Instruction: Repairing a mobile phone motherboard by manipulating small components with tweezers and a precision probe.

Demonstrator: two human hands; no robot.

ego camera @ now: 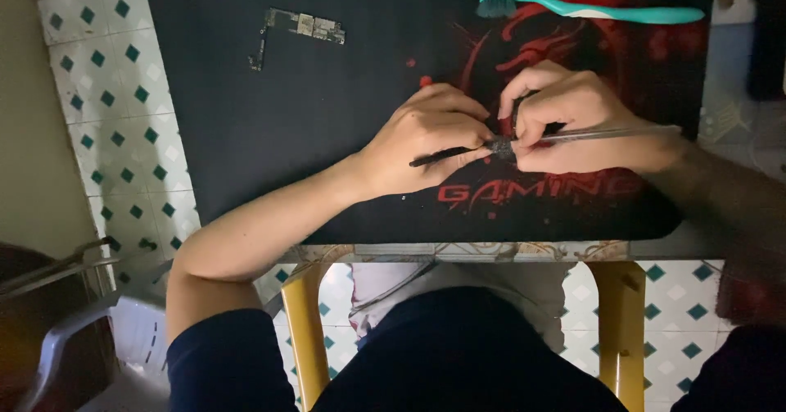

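My left hand [426,138] lay at the middle of the black mat [270,125], fingers curled down and closed on a thin black tool [446,155] whose dark tail pointed out toward eight o'clock. I judged I held it low like that to pin the work flat against the mat. My right hand [585,121] sat just beside the left, at its three o'clock, knuckles almost touching it. Its grip was shut on a slim metal tool [606,133] whose shaft ran out toward three o'clock, while the tip met a small dark part [501,147] between the two hands. That part was too small and too shaded by my fingers to say what it was.

Both wrists rested on the mat, which probably steadied such fine work.

A bare L-shaped circuit board [299,31] lay well apart at eleven o'clock on the mat, out of the way of my forearms. A teal toothbrush [589,9] lay along the far edge at one o'clock, bristles pointing left, within reach of the right hand but not touching it. The mat covered most of the small tabletop [491,251], whose yellow legs [304,338] stood over a tiled floor [115,117]. A grey plastic chair [82,346] stood at seven o'clock.
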